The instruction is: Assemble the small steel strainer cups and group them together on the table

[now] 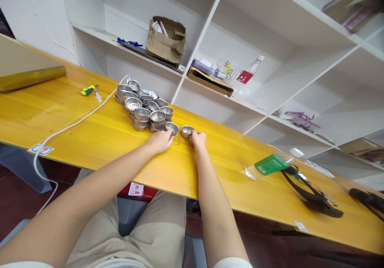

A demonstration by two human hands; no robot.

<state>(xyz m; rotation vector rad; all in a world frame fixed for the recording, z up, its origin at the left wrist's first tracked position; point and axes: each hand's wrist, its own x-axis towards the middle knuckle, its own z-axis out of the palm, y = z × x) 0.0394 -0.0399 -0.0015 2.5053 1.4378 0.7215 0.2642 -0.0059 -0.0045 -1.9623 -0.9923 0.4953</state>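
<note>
My left hand [161,141] is closed on the near rim of a metal strainer basket [172,128] at the front right of the pile. A thin curved wire [178,140] sticks out beside its fingertips. Just to the right, my right hand [198,139] pinches the edge of another strainer basket [187,131], low over or on the table; I cannot tell which. The two baskets are slightly apart. Many more perforated strainer baskets [141,114] lie left of my hands, some stacked and some tilted.
On the yellow table [102,148] a white cable [75,123] runs left of the pile, near a green-yellow screwdriver [88,90]. A bottle with a green label [271,164] and a black strap [312,198] lie at right. White shelves [234,112] stand behind, holding a cardboard box [166,42].
</note>
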